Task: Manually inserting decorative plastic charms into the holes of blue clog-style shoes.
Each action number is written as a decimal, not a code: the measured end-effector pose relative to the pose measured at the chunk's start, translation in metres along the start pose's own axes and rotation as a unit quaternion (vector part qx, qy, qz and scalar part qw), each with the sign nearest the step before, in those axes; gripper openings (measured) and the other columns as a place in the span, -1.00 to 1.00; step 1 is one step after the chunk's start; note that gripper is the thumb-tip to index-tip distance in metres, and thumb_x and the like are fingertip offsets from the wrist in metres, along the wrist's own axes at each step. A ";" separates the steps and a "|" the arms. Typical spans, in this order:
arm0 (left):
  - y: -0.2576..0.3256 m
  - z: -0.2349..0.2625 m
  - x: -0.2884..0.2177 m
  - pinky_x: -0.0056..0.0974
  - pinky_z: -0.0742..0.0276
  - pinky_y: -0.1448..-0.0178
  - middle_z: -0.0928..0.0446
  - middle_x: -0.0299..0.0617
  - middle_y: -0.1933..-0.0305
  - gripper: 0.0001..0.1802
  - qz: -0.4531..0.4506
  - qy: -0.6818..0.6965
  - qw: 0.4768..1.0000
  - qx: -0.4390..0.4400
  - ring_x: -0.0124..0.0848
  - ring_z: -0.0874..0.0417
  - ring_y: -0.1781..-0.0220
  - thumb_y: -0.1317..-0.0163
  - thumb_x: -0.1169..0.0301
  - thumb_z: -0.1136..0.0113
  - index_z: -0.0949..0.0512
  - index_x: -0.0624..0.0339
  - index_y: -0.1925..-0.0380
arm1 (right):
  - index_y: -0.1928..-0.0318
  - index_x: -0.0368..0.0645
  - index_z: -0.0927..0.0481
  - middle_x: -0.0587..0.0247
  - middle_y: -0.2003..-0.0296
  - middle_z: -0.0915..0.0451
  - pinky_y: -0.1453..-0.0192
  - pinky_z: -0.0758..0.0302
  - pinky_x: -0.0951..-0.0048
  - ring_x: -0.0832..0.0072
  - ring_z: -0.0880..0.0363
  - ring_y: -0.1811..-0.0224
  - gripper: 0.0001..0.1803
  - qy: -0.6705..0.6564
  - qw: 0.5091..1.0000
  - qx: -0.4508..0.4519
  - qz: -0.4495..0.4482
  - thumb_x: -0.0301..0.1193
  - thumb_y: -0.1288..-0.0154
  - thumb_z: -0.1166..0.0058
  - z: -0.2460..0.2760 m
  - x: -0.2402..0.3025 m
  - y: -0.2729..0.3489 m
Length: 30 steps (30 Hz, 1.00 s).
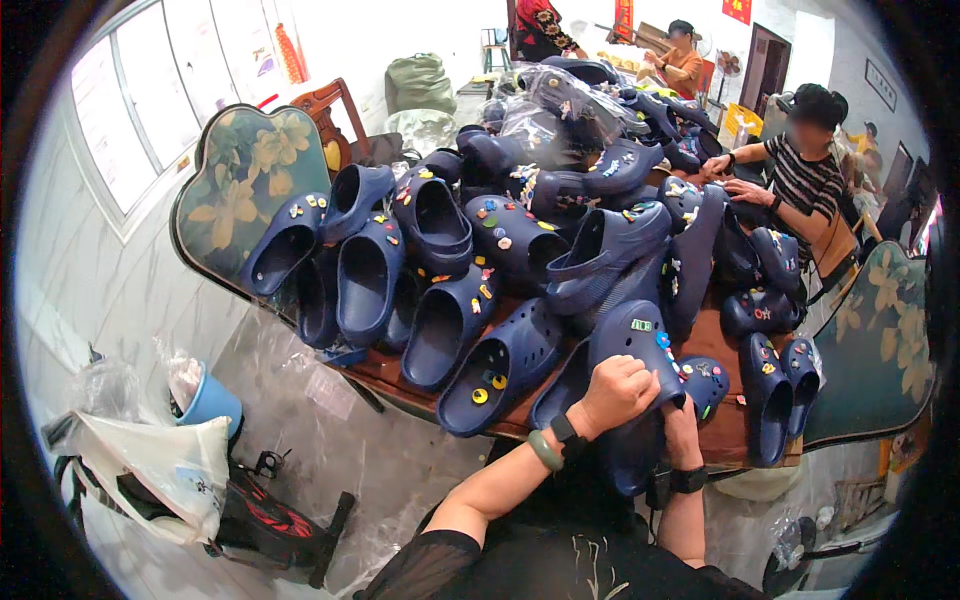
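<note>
A navy blue clog (pixel 636 455) with small charms on its upper is in front of me at the table's near edge. My left hand (pixel 620 393) is closed over its upper, fingers curled and pressed together; what they pinch, if anything, is hidden. My right hand (pixel 682 432) grips the clog from the right side, its fingertips out of sight behind the shoe. Right beside it, another clog (pixel 706 386) with coloured charms lies on the table. Left of my hands is a clog (pixel 497 372) with yellow charms and open holes.
Many navy clogs are heaped across the brown table (pixel 722 335), some under clear plastic. Dark floral chair backs (pixel 255 180) flank it. A person in a striped top (pixel 808 170) handles clogs at the right. A blue bucket (pixel 212 402) and a white bag (pixel 165 470) stand lower left.
</note>
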<state>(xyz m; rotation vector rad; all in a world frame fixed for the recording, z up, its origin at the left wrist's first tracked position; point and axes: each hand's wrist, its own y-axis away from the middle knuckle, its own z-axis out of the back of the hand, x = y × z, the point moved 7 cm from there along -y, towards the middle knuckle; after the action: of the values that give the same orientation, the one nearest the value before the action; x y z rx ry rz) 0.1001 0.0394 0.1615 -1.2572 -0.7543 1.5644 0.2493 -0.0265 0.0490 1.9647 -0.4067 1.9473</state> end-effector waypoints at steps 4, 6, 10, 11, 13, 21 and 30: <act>0.002 0.004 0.003 -0.18 -0.36 0.50 -0.31 -0.18 0.68 -0.65 -0.015 0.043 0.999 -0.022 -0.23 -0.41 0.63 -0.01 0.57 -0.29 -0.32 0.15 0.79 | -0.14 -0.29 -0.48 0.30 0.05 -0.55 -0.13 -0.39 0.48 0.52 -0.45 0.02 -0.65 0.029 0.999 0.010 0.016 -0.54 -0.37 0.12 -0.002 0.007 0.001; 0.002 0.006 0.005 -0.18 -0.35 0.51 -0.30 -0.18 0.69 -0.65 -0.017 0.057 0.998 -0.030 -0.23 -0.40 0.64 0.00 0.58 -0.29 -0.31 0.15 0.79 | -0.11 -0.27 -0.50 0.32 0.07 -0.56 -0.08 -0.40 0.49 0.54 -0.46 0.05 -0.66 0.022 1.000 0.004 -0.001 -0.49 -0.38 0.14 -0.001 0.004 0.001; 0.004 0.008 0.000 -0.17 -0.29 0.54 -0.27 -0.17 0.69 -0.61 -0.024 0.094 0.994 -0.048 -0.22 -0.36 0.67 0.01 0.60 -0.28 -0.25 0.16 0.80 | -0.03 -0.24 -0.54 0.36 0.10 -0.57 0.03 -0.42 0.49 0.56 -0.49 0.09 -0.70 -0.074 0.997 0.005 -0.037 -0.43 -0.37 0.11 -0.005 0.015 0.003; 0.005 0.010 -0.002 -0.16 -0.26 0.56 -0.26 -0.16 0.70 -0.60 -0.021 0.124 0.990 -0.065 -0.21 -0.34 0.68 0.01 0.60 -0.28 -0.23 0.17 0.80 | -0.03 -0.24 -0.54 0.36 0.10 -0.57 0.03 -0.42 0.49 0.56 -0.49 0.09 -0.70 -0.074 0.996 0.003 -0.039 -0.43 -0.37 0.11 -0.005 0.012 0.001; 0.005 0.017 0.007 -0.15 -0.17 0.59 -0.21 -0.15 0.71 -0.58 0.039 0.133 0.988 -0.070 -0.22 -0.28 0.72 -0.02 0.61 -0.26 -0.20 0.19 0.80 | -0.05 -0.24 -0.54 0.38 0.09 -0.58 0.03 -0.43 0.49 0.56 -0.50 0.10 -0.70 -0.027 1.000 0.004 -0.011 -0.41 -0.39 0.10 -0.002 0.010 -0.003; 0.053 0.133 0.037 -0.27 -0.26 0.42 -0.34 -0.21 0.62 -0.72 0.201 -0.077 0.966 -0.141 -0.40 -0.28 0.55 -0.14 0.69 -0.16 -0.36 0.25 0.68 | -0.19 -0.29 -0.46 0.30 -0.08 -0.52 -0.23 -0.30 0.43 0.50 -0.39 -0.11 -0.59 -0.072 0.996 0.005 -0.048 -0.36 -0.43 0.11 -0.002 0.004 -0.007; 0.064 0.149 0.051 -0.11 -0.32 -0.10 -0.51 -0.13 0.24 -0.87 0.194 -0.306 0.931 -0.041 -0.17 -0.47 0.14 -0.26 0.39 -0.23 -0.58 0.23 0.35 | -0.20 -0.32 -0.43 0.21 -0.09 -0.54 -0.26 -0.33 0.40 0.44 -0.44 -0.13 -0.59 -0.107 0.993 0.051 0.014 -0.40 -0.42 0.05 -0.011 -0.002 -0.016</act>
<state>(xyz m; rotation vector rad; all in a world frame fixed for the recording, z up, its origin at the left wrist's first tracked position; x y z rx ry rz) -0.0621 0.0786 0.1283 -1.0116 -1.0048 2.3266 0.2463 -0.0073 0.0459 2.2554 -0.3987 1.8108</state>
